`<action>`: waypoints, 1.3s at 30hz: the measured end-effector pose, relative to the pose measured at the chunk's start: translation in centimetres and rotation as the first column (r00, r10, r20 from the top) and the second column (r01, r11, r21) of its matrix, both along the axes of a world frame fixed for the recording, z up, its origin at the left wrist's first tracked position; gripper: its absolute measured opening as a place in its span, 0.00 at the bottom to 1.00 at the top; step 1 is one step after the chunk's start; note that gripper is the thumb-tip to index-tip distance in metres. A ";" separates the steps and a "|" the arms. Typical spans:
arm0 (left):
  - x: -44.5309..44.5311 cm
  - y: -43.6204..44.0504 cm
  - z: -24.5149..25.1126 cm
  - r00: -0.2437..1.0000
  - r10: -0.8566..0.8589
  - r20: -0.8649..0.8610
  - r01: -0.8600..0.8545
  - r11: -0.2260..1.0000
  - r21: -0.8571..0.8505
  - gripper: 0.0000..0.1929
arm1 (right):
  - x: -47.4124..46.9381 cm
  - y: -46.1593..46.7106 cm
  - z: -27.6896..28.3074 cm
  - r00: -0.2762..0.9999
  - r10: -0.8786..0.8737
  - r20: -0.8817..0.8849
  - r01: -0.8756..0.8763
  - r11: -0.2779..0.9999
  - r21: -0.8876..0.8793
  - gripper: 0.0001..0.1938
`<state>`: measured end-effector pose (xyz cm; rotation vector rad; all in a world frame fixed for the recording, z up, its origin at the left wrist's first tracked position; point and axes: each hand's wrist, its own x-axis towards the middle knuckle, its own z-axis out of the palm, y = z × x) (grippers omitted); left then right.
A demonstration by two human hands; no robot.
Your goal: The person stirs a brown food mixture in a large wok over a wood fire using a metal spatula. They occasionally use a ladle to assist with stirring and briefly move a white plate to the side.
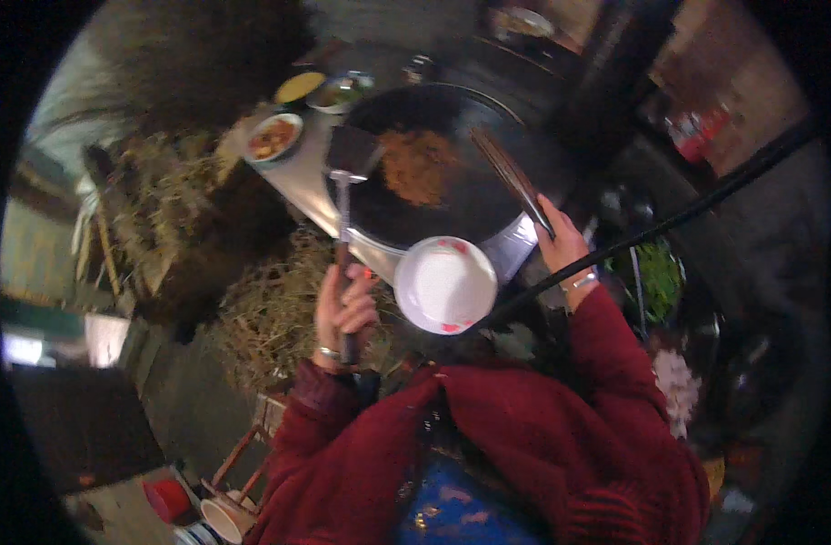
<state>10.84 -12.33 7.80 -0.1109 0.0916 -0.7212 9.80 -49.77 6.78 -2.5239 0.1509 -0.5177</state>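
My left hand (347, 310) grips the handle of a metal wok turner (350, 160), whose broad blade hangs at the left rim of a large dark wok (415, 228). In my right hand (562, 238) are long brown sticks (504, 167) resembling a bunch of chopsticks; blur hides how many. Their far end reaches over the wok's right side. A mound of brown shredded food (419, 167) lies in the wok, apart from both utensils. At the wok's near edge is a white bowl (446, 283) with red flower marks; its inside looks pale, and neither hand touches it.
A bowl of reddish food (274, 137), a yellow dish (299, 87) and a bowl with greens (337, 94) stand at the stove's left. Dry straw (272, 306) is heaped below. A black pole or hose (660, 235) slants across the right, near green vegetables (654, 279).
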 end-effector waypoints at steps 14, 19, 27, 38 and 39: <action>3.7 -9.0 0.9 1.000 -0.018 0.022 0.009 0.937 0.348 0.10 | -8.7 -7.1 -4.7 0.870 -0.413 -0.269 0.294 0.872 -0.391 0.31; 3.5 -13.6 1.2 0.998 -0.028 0.063 -0.004 0.884 0.468 0.11 | -3.1 2.1 2.8 0.904 0.427 -0.003 -0.418 0.886 0.203 0.40; 3.7 -12.2 2.6 0.944 -0.180 0.276 -0.033 0.781 0.624 0.22 | 3.7 9.0 7.7 0.808 0.528 0.260 -0.580 0.641 0.503 0.13; -9.9 11.0 -8.4 0.836 0.548 0.013 -0.361 0.533 0.765 0.12 | 16.4 2.8 11.5 0.890 0.283 -0.357 0.076 0.681 0.729 0.22; -12.0 11.9 -9.4 0.823 0.568 -0.012 -0.345 0.516 0.784 0.12 | 17.3 2.3 11.6 0.859 0.240 -0.453 0.135 0.745 0.653 0.23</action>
